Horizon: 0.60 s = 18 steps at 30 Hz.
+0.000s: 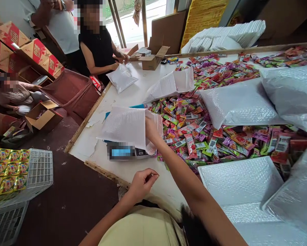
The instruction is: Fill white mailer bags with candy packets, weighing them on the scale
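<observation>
Risk, left hand (140, 184): 12 o'clock, empty, thumb and fingertips nearly meeting; low.
Risk, right hand (151, 130): in the bag, fingers hidden, grip cannot be told; could drag the lip.
Risk, bag (125, 124): 11 o'clock, overhanging the scale (141, 152); could slip if tugged.
Hands: two.
Scale: one.
Packets (190, 145): 1 o'clock, uncountable.
Plump bags (241, 102): three, 1–3 o'clock.
Co-workers (98, 48): three, 10–11 o'clock.

white bubble mailer (125, 124) | open mouth facing right | lying flat atop digital scale (140, 152)
</observation>
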Each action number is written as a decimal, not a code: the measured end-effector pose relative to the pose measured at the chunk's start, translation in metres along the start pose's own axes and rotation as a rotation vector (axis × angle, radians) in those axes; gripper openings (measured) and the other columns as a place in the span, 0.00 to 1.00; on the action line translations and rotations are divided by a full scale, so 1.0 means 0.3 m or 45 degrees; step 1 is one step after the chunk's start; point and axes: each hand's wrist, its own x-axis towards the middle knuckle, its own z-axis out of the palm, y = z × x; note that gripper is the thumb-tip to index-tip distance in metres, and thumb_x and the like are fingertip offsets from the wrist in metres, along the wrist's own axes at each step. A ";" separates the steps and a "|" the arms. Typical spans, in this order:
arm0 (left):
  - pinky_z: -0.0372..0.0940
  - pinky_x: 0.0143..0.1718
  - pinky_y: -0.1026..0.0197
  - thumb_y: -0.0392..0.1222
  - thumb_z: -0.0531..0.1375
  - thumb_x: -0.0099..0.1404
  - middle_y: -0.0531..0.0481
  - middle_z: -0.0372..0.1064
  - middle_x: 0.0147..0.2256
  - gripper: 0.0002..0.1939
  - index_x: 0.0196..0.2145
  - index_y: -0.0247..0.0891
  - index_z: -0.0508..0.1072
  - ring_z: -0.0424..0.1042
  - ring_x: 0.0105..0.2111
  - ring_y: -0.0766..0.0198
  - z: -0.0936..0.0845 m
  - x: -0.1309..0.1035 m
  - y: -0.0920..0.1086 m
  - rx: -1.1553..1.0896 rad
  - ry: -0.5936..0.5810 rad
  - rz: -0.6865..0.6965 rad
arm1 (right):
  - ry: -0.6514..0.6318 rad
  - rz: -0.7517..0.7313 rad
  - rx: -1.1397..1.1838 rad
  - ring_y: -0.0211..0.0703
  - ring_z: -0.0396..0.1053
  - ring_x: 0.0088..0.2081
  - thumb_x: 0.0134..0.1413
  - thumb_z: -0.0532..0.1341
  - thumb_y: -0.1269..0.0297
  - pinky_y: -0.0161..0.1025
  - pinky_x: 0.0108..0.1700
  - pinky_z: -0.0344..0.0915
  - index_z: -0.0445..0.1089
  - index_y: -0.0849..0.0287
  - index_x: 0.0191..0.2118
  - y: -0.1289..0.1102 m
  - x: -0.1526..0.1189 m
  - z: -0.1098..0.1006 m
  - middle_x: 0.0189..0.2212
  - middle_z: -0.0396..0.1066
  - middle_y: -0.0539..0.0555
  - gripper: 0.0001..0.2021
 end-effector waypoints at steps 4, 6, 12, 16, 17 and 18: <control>0.53 0.27 0.64 0.49 0.57 0.67 0.53 0.63 0.23 0.16 0.38 0.32 0.77 0.59 0.23 0.69 0.005 -0.001 0.013 -0.002 -0.035 0.018 | 0.200 0.117 -0.002 0.46 0.70 0.37 0.44 0.61 0.72 0.42 0.43 0.66 0.75 0.58 0.35 0.034 -0.112 -0.102 0.34 0.75 0.53 0.10; 0.54 0.27 0.64 0.49 0.58 0.67 0.54 0.62 0.22 0.16 0.38 0.32 0.77 0.59 0.23 0.68 0.011 -0.007 0.020 -0.007 -0.051 0.021 | 0.313 0.185 0.106 0.43 0.69 0.35 0.44 0.62 0.69 0.40 0.41 0.65 0.75 0.58 0.36 0.049 -0.196 -0.161 0.34 0.75 0.52 0.10; 0.54 0.27 0.64 0.50 0.58 0.67 0.54 0.64 0.23 0.16 0.39 0.33 0.78 0.59 0.23 0.69 0.031 -0.025 0.014 -0.015 -0.103 0.017 | 0.616 0.416 0.360 0.35 0.63 0.28 0.40 0.71 0.58 0.34 0.31 0.61 0.74 0.58 0.36 0.099 -0.421 -0.317 0.31 0.71 0.49 0.16; 0.54 0.27 0.64 0.50 0.58 0.67 0.54 0.63 0.23 0.16 0.38 0.34 0.78 0.59 0.23 0.69 0.041 -0.025 0.013 0.002 -0.136 0.024 | 0.685 0.513 0.397 0.33 0.62 0.26 0.38 0.72 0.58 0.32 0.27 0.58 0.74 0.58 0.37 0.110 -0.491 -0.377 0.28 0.68 0.47 0.18; 0.54 0.27 0.64 0.50 0.58 0.67 0.54 0.63 0.23 0.16 0.38 0.34 0.78 0.59 0.23 0.69 0.042 -0.024 0.014 0.002 -0.142 0.027 | 0.692 0.531 0.404 0.32 0.61 0.25 0.38 0.73 0.58 0.31 0.27 0.58 0.74 0.58 0.38 0.110 -0.500 -0.384 0.27 0.67 0.47 0.19; 0.54 0.27 0.64 0.50 0.58 0.67 0.54 0.63 0.23 0.16 0.39 0.34 0.78 0.59 0.23 0.68 0.043 -0.023 0.014 -0.001 -0.147 0.028 | 0.701 0.549 0.416 0.32 0.60 0.25 0.37 0.73 0.58 0.31 0.26 0.58 0.74 0.58 0.38 0.109 -0.507 -0.389 0.26 0.66 0.46 0.19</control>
